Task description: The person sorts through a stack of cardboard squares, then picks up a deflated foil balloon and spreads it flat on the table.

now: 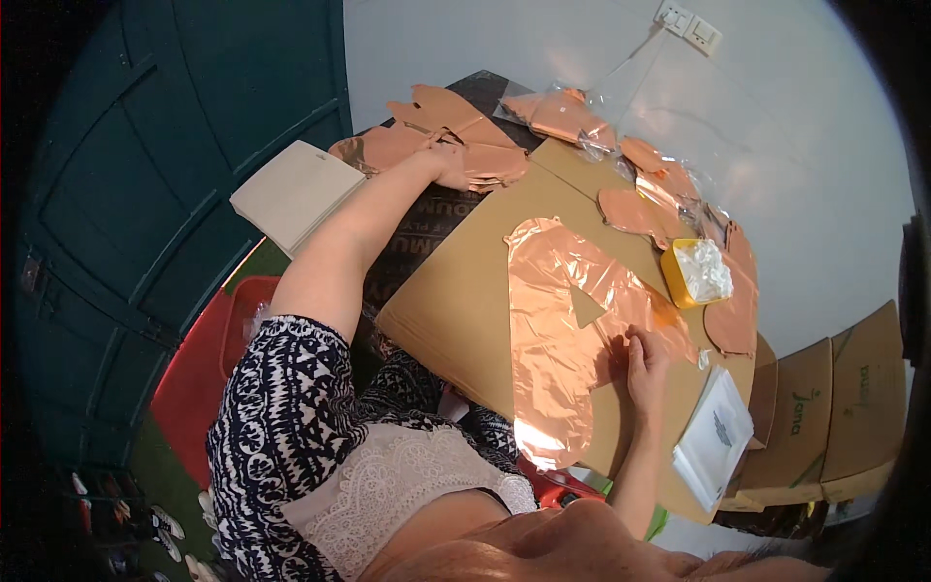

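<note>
A flat copper-coloured foil balloon [548, 349], shaped like a letter with a triangular hole, lies creased and shiny on the cardboard. My right hand [647, 367] rests at its right side, fingers loosely bent against the foil between its two legs. Far to the left, my left hand [446, 163] reaches onto a pile of similar flat foil balloons [490, 145]. Its fingers are curled at the pile's top layers, partly hidden, and seem to grip one balloon.
A large cardboard sheet [456, 281] covers the table. On the right stand a yellow box of white pieces [685, 281] and a stack of clear packets [713, 436]. More foil pieces [732, 320] lie along the wall. A cream box [296, 194] is left; cartons [795, 417] stand right.
</note>
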### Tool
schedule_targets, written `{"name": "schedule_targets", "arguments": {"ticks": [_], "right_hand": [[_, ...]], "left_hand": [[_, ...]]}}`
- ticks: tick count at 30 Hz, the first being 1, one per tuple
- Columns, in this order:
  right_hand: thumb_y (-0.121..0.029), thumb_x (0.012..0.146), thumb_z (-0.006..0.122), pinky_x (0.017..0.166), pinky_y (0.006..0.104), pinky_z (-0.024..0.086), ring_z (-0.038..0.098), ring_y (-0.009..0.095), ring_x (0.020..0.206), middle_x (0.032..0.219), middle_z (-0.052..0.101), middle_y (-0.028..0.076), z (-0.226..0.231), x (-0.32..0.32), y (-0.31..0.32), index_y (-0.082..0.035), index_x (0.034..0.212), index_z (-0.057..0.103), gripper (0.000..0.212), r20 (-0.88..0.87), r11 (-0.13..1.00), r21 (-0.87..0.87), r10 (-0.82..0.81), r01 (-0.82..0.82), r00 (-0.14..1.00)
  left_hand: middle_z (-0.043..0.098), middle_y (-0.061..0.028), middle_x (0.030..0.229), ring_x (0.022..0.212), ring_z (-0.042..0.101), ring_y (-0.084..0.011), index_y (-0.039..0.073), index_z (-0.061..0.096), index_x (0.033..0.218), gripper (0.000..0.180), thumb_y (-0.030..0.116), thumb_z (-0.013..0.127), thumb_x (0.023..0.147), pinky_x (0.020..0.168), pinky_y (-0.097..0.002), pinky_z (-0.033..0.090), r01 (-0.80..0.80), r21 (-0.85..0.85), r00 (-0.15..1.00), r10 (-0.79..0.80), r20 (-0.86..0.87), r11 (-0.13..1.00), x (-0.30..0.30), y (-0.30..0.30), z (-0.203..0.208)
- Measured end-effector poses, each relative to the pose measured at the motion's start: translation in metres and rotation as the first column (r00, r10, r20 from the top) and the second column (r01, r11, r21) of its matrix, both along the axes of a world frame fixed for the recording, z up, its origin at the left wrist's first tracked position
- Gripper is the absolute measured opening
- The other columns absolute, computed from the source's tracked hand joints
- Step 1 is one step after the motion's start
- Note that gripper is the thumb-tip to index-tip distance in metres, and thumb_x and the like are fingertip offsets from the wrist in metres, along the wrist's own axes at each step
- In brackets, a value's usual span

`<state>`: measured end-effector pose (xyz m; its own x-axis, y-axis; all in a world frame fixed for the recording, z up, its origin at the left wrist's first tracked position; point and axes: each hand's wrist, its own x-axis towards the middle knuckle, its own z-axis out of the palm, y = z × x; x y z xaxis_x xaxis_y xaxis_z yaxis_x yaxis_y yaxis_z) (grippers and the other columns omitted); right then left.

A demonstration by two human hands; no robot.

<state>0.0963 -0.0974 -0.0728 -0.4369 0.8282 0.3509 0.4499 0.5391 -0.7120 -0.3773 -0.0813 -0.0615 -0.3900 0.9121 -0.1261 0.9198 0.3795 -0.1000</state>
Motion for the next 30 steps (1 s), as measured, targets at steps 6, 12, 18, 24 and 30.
{"name": "schedule_targets", "arguments": {"ticks": [6,12,18,24,30], "right_hand": [[-0.007,0.09,0.051,0.08,0.0297,0.046,0.059,0.018,0.088,0.092,0.063,0.009,0.005,0.0,-0.003,0.003,0.101,0.062,0.018,-0.002,0.998,-0.06,0.0,0.0,1.0],[-0.008,0.091,0.051,0.079,0.0294,0.047,0.06,0.018,0.088,0.092,0.063,0.01,0.001,0.002,0.0,0.003,0.101,0.062,0.018,-0.002,0.998,-0.056,0.013,-0.013,1.0],[-0.008,0.091,0.051,0.077,0.0283,0.048,0.061,0.016,0.084,0.091,0.063,0.009,0.001,-0.001,-0.002,0.002,0.102,0.062,0.019,-0.008,0.997,-0.074,0.021,-0.021,1.0],[-0.008,0.092,0.05,0.075,0.0276,0.049,0.061,0.015,0.081,0.088,0.063,0.008,-0.002,-0.001,0.001,0.003,0.104,0.061,0.019,-0.04,0.99,-0.135,0.034,-0.039,0.999],[-0.008,0.092,0.05,0.074,0.0269,0.049,0.061,0.015,0.08,0.086,0.064,0.007,0.001,-0.003,-0.002,0.003,0.105,0.061,0.02,-0.082,0.968,-0.245,0.037,-0.056,0.996]], "left_hand": [[0.05,-0.0213,0.124,0.116,0.049,-0.0328,-0.001,0.048,0.119,0.062,0.039,0.061,0.073,0.098,-0.0418,0.037,0.127,0.014,0.991,-0.127,0.036,0.992,-0.002,0.0,0.003],[0.057,-0.0216,0.108,0.1,0.057,-0.035,-0.001,0.059,0.099,0.043,0.032,0.06,0.071,0.084,-0.0421,0.047,0.422,0.072,0.906,-0.421,-0.039,0.904,-0.004,0.004,-0.001],[0.064,-0.0209,0.094,0.086,0.063,-0.0365,-0.002,0.063,0.094,0.037,0.025,0.058,0.07,0.074,-0.0446,0.05,0.485,0.141,0.871,-0.463,-0.162,0.863,0.013,-0.008,0.008],[0.066,-0.0162,0.092,0.08,0.065,-0.0337,0.0,0.064,0.093,0.028,0.017,0.058,0.072,0.065,-0.0482,0.051,0.435,-0.048,0.878,-0.436,-0.2,0.899,0.016,0.005,0.005],[0.066,-0.0161,0.083,0.076,0.065,-0.0347,0.0,0.062,0.092,0.021,0.012,0.057,0.076,0.06,-0.049,0.05,0.51,-0.025,0.816,-0.493,-0.301,0.86,0.0,0.015,-0.015]]}}
